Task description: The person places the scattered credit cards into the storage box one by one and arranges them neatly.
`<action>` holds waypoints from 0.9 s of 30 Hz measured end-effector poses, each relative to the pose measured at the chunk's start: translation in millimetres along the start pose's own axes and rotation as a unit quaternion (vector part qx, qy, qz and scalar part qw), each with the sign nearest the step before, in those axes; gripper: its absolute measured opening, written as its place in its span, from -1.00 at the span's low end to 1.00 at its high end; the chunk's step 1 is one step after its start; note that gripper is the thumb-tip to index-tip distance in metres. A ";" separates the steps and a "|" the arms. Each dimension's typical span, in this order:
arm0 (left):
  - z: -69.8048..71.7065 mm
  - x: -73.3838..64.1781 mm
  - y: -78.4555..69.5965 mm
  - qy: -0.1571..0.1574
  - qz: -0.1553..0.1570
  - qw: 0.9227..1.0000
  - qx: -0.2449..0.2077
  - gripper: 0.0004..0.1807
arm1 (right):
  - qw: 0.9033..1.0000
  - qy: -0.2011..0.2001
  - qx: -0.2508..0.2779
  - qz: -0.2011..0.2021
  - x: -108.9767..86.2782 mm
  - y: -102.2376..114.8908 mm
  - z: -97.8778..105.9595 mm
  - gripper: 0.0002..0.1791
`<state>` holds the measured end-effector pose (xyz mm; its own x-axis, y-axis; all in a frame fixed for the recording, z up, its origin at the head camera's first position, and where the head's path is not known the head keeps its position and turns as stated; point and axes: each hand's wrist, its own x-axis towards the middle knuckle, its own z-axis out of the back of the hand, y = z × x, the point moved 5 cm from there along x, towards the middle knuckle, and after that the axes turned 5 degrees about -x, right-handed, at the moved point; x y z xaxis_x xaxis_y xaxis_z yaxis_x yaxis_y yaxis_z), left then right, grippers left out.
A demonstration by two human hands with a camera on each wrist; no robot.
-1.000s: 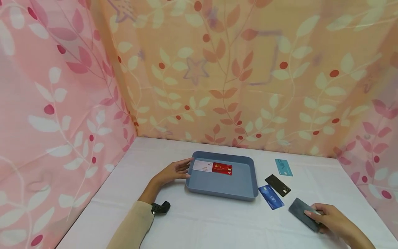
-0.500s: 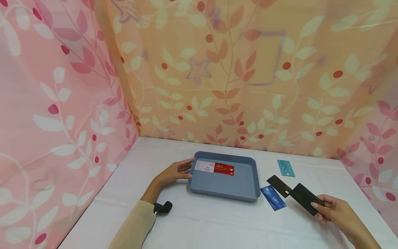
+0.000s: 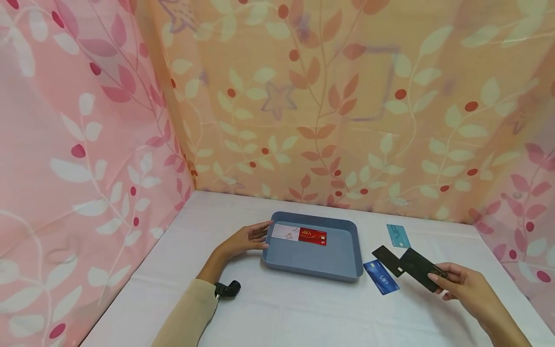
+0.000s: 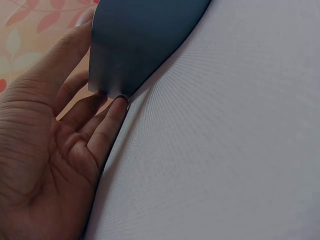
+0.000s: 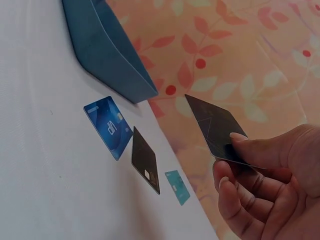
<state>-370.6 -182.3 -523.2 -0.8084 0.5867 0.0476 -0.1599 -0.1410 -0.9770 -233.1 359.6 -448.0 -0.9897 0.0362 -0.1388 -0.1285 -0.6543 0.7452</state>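
My left hand point(image 3: 243, 238) rests at the left side of a blue-grey tray point(image 3: 312, 269), its fingertips against the outer wall. In the left wrist view, the fingers point(image 4: 107, 127) meet the tray's end wall point(image 4: 130, 50). A white card point(image 3: 284, 232) and a red VIP card point(image 3: 313, 236) lie side by side in the tray. My right hand point(image 3: 461, 289) pinches a black card point(image 3: 420, 269) between thumb and fingers, raised above the table in the right wrist view. In the head view, it overlaps the corner of a dark card point(image 3: 387, 259) lying on the table.
A blue VIP card point(image 3: 381, 277) lies by the tray's right corner, close to the dark card. Farther back is a teal card point(image 3: 398, 235). White cloth point(image 3: 282, 313) covers the table, with patterned curtains point(image 3: 321, 96) behind and at the sides.
My right hand has raised the black card, turned it over and carried it left and away from me, toward the other cards. The left hand has stayed at the tray.
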 end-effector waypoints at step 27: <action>-1.1 -1.5 -3.6 0.000 -0.009 1.000 0.011 -0.10 | 0.999 0.000 -0.013 0.042 15.7 44.4 -18.4 -0.39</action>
<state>-368.2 -181.8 -520.0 -0.8054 0.5892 0.0654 -0.1867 -0.1474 -0.9713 -253.1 317.2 -429.1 -0.9968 -0.0196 -0.0771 -0.0438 -0.6740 0.7374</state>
